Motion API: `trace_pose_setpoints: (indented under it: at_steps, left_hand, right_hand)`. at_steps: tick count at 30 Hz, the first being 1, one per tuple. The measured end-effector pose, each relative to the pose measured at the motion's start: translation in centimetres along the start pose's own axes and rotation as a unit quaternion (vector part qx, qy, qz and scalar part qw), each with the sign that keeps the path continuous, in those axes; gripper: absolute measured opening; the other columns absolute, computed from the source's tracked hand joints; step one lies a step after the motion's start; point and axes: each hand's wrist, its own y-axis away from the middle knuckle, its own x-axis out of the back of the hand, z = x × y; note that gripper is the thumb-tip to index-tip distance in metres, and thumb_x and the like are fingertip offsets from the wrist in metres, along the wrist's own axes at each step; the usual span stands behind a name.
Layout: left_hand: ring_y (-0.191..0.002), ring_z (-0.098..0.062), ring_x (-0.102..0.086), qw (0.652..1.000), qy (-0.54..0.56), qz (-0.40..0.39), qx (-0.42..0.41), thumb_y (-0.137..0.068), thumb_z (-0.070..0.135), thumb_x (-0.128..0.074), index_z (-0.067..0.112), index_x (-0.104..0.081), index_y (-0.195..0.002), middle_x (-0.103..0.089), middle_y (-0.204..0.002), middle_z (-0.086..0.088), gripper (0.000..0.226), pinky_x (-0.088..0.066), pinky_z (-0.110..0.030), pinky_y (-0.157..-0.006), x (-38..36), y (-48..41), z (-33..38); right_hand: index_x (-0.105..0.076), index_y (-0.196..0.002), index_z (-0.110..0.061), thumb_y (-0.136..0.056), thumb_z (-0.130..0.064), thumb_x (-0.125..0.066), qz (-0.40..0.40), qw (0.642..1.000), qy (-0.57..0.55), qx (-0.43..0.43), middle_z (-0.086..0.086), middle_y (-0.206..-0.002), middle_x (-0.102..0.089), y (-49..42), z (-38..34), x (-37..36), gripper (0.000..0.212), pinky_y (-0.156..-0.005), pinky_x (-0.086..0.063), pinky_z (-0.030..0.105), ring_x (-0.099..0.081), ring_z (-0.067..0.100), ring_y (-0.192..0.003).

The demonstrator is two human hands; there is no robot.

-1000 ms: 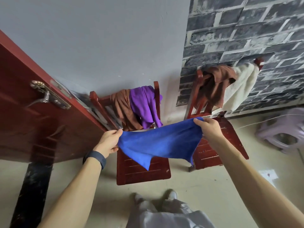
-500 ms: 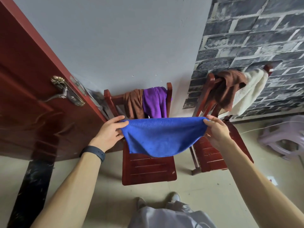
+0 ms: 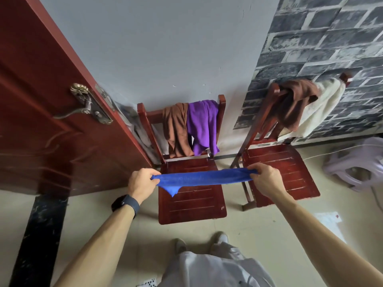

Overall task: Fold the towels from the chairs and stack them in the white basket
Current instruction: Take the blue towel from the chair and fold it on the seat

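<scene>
I hold a blue towel (image 3: 204, 178) stretched as a narrow band over the seat of the left red chair (image 3: 192, 200). My left hand (image 3: 142, 183) grips its left end and my right hand (image 3: 267, 179) grips its right end. One corner hangs down near my left hand. A brown towel (image 3: 176, 129) and a purple towel (image 3: 204, 125) hang over that chair's back. On the right red chair (image 3: 284, 170), a dark brown towel (image 3: 294, 104) and a cream towel (image 3: 323, 108) drape over the backrest. No white basket is in view.
A red door (image 3: 41, 112) with a brass handle (image 3: 87, 104) stands open at the left, close to the left chair. A pale plastic stool (image 3: 360, 162) sits at the right by the brick-pattern wall. My feet (image 3: 199, 243) are just below the left chair.
The towel hung as a broad sheet between my hands before. Now it is lower and looks like a thin flat strip over the seat, and the view has tilted downward.
</scene>
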Motion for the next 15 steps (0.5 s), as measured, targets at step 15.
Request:
trace_pose_setpoints:
  at_steps: [15]
  left_hand:
    - [-0.098,-0.016,-0.068,0.952,0.269,-0.055,0.137,-0.078,0.015,-0.079,0.027,-0.079,-0.096,-0.076,-0.095,0.005,0.022,-0.049,-0.031,-0.09,-3.9,-3.4,-5.6]
  right_hand:
    - [-0.071,-0.111,-0.031,-0.093,-0.011,-0.057,-0.008,0.986,-0.113,-0.122,-0.005,-0.102,-0.068,-2.3,0.0,-5.1,0.03,-0.04,-0.04,0.006,-0.061,0.012,-0.072]
